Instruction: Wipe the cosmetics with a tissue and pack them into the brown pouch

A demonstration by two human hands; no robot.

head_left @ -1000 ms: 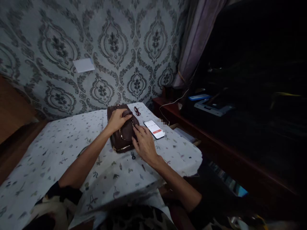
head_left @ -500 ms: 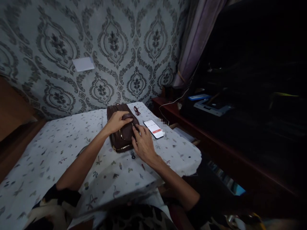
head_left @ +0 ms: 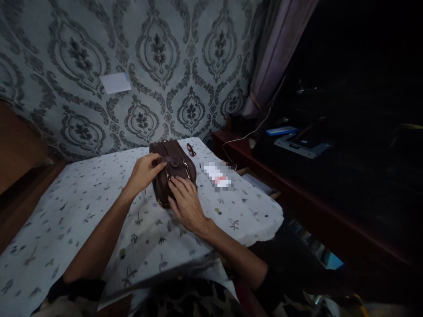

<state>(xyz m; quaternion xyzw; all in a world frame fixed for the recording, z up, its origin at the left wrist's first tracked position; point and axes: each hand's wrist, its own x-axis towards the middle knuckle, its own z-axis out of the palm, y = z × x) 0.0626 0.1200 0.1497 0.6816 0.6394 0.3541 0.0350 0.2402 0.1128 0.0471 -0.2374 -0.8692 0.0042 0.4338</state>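
Note:
A brown bag with gold zips stands on the table, its far end toward the wall. My left hand is on the bag's left side, thumb and fingers closed on a brown strap that runs across the top and has a rounded end. My right hand lies on the near right part of the bag, fingers stretched over its surface beside a gold zip. The palm hides the bag's near right corner.
A white patterned cloth covers the table. Dark red glasses lie right of the bag, near a blurred-out phone. A white cable runs along a dark red shelf. A pale card is on the wall.
My left hand has moved left across the bag with the strap in its fingers. My right hand has slid slightly left and down on the bag. The view has shifted a little.

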